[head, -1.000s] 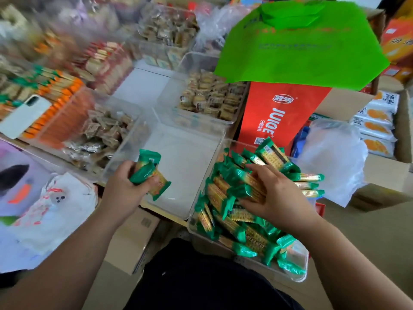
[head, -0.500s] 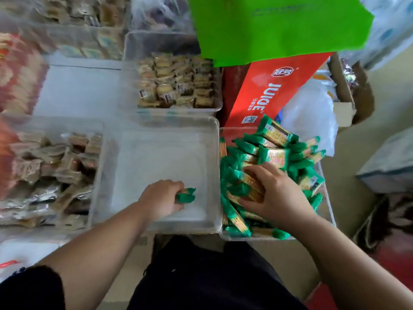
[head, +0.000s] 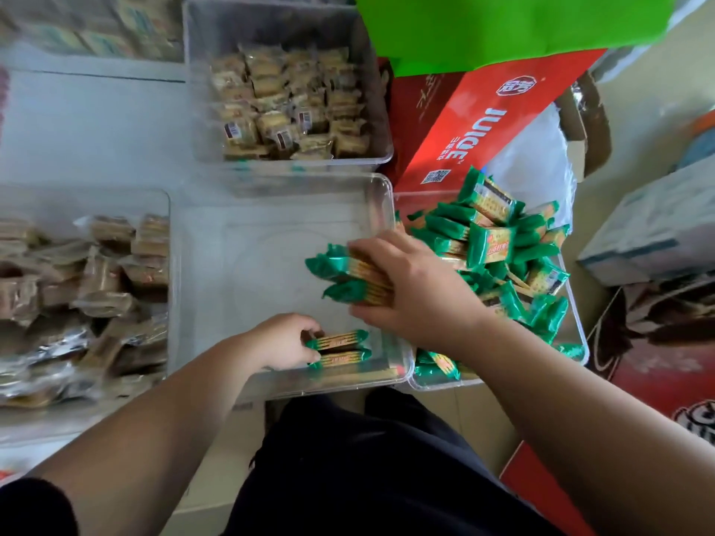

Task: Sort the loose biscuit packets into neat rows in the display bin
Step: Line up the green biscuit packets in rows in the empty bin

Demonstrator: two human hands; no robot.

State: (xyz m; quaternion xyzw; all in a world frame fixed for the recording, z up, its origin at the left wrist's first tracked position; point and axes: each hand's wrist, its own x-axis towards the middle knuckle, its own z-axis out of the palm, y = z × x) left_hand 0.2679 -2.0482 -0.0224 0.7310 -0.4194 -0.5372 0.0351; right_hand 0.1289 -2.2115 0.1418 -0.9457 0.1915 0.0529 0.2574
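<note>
A clear display bin (head: 271,210) sits in front of me, nearly bare inside. Two green biscuit packets (head: 340,348) lie side by side at its near right corner, and my left hand (head: 282,346) rests against their left ends. My right hand (head: 410,288) hovers over the bin's right side, shut on a stack of several green packets (head: 348,278). To the right, a second clear bin (head: 576,330) holds a loose heap of green biscuit packets (head: 499,245).
A clear bin of tan snack packets (head: 294,102) stands behind the display bin, and another bin of brown packets (head: 85,288) sits to its left. A red JUIQE carton (head: 476,137), a green bag (head: 503,29), a white plastic bag (head: 541,168) and cardboard boxes crowd the right.
My right hand has lifted a stack of green packets out of the heap and carried it left over the display bin. My left hand has set its packets down at the near right corner.
</note>
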